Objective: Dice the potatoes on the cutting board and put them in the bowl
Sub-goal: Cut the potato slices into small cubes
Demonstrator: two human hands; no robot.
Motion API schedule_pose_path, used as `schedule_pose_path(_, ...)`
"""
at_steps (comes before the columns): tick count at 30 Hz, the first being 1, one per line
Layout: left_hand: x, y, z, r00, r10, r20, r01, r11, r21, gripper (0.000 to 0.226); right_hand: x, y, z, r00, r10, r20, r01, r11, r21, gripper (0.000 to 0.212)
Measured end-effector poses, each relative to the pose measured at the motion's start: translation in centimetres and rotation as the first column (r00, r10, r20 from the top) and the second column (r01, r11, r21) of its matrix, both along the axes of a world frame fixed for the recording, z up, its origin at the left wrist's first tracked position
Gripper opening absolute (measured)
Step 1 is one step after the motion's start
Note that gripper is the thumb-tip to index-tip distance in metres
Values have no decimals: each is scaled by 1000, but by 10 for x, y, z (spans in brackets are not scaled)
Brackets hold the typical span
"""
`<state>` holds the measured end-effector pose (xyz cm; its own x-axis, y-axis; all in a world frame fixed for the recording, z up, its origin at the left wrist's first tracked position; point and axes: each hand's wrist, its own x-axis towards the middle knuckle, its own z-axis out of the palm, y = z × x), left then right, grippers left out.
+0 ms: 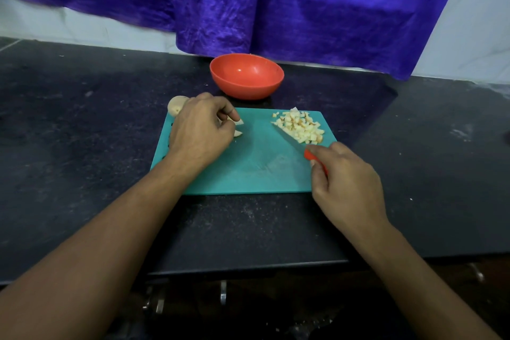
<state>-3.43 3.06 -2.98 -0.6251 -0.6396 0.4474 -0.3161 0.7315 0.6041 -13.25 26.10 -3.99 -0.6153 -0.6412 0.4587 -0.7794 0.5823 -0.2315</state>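
A teal board (pixel 248 168) lies flat on a dark counter (pixel 82 119), and everything else sits around it. Just past the board's far edge stands a red bowl (pixel 245 91), upright, with nothing to be seen inside. At the board's far left corner rests 1 whole potato (pixel 176 105), half hidden behind the left hand (pixel 200 130). That hand rests on the far left part of the board, palm down, its fingers curled and drawn together. The fingertip and thumb seem to pinch pale cut pieces (pixel 238 133) of potato, though the hand covers most of them and their count cannot be told. On the board's far right corner lies a loose heap of small dice (pixel 300 125), pale yellow and close together. The right hand (pixel 347 176) hovers over the board's near right corner, fingers pressed together and wrapped round the red handle of a knife (pixel 310 156). The blade points away from the person toward the far left, with its flat side lying along the near edge of the dice. The middle and near parts of the board are bare teal with faint cut marks. Both forearms reach in from the near side of the board. Beyond the bowl, a crumpled purple cloth (pixel 276 3) hangs down to the counter's back edge against a pale wall.
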Motion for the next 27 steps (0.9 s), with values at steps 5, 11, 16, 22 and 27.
schedule_pose_path(5,1,-1,1,1000,19,-16,-19,1000,-9,19,-8,1,4,998,-59,4,59,994,-96,34)
schedule_pose_path(11,2,-9,1,999,31,-7,-31,999,-32,17,2,-7,0,998,50,38,-44,990,-137,35)
schedule_pose_path(16,1,-14,-1,988,47,144,-9,968,-251,26,-2,-9,-2,994,66,90,-50,984,-170,35)
schedule_pose_path(22,-9,-7,-2,935,99,339,48,916,-398,33,-2,-8,-2,991,76,114,-56,984,-171,35)
schedule_pose_path(27,-11,-4,-3,958,17,288,80,943,-324,30,-3,-7,-3,988,83,129,-57,979,-197,34)
